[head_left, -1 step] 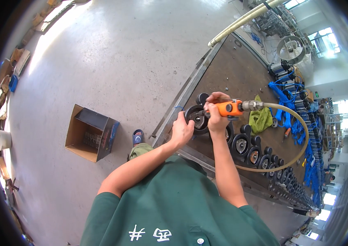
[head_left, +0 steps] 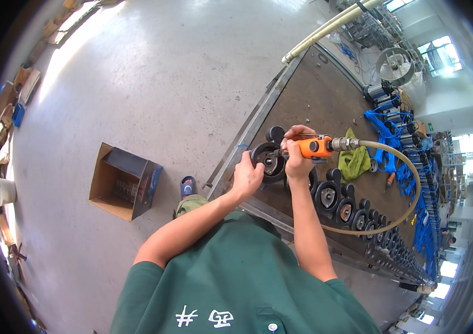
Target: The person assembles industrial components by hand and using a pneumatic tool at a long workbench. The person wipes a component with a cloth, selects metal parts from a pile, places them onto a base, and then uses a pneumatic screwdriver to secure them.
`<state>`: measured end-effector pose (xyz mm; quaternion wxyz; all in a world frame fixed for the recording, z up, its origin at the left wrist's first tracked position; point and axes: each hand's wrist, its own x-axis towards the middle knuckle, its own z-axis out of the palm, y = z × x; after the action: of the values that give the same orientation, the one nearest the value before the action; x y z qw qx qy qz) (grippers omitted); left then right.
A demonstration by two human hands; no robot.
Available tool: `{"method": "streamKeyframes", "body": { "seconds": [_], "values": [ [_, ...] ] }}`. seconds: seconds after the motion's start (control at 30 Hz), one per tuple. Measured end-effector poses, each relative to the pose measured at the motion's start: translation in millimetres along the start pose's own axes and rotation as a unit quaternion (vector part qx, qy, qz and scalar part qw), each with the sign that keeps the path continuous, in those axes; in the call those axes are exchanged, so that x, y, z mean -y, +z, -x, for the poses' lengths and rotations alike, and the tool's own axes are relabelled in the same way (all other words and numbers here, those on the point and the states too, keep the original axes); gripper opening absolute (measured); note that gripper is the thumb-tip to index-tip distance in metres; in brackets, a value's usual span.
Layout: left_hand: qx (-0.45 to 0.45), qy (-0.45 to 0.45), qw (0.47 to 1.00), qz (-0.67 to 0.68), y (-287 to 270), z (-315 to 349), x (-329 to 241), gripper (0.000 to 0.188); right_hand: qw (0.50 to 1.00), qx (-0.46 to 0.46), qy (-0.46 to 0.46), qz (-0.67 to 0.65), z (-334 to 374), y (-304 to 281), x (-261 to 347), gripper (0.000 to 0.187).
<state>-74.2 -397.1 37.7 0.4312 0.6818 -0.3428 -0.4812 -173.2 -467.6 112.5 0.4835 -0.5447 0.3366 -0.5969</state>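
Observation:
My left hand (head_left: 247, 175) grips the rim of a round black wheel-like part (head_left: 270, 161) from its left side, near the bench edge. My right hand (head_left: 298, 161) is wrapped round an orange air tool (head_left: 315, 146), with some fingers curled over its front end. The tool's dark tip points left at the part; whether it touches the part I cannot tell. A pale hose (head_left: 400, 156) runs from the tool's metal coupling and curves back over the bench. Just beyond the held part is a small black roller (head_left: 275, 133).
More black wheel parts (head_left: 328, 196) line the near side of the brown bench (head_left: 297, 100). A green cloth (head_left: 354, 161), blue cable bundles (head_left: 381, 133) and motors lie on the far side. An open cardboard box (head_left: 104, 177) stands on the floor at left.
My right hand and the orange air tool have shifted slightly to the right, showing more of the tool's dark tip. My left hand stays on the wheel-like part.

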Motion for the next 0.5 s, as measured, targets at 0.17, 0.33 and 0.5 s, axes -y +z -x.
{"method": "streamKeyframes", "body": {
  "seconds": [0.17,0.33,0.5],
  "values": [
    [0.019,0.009,1.0,-0.001,-2,-2,1,0.044,0.999,-0.035,-0.005,0.027,-3,-26,-12,0.027],
    [0.021,0.014,1.0,0.002,2,-5,7,0.043,0.999,-0.043,-0.01,0.011,-5,-29,-14,0.026],
    [0.026,0.012,1.0,0.005,1,-4,6,0.043,0.999,-0.037,0.006,0.017,-4,-30,-17,0.026]
  ]
}}
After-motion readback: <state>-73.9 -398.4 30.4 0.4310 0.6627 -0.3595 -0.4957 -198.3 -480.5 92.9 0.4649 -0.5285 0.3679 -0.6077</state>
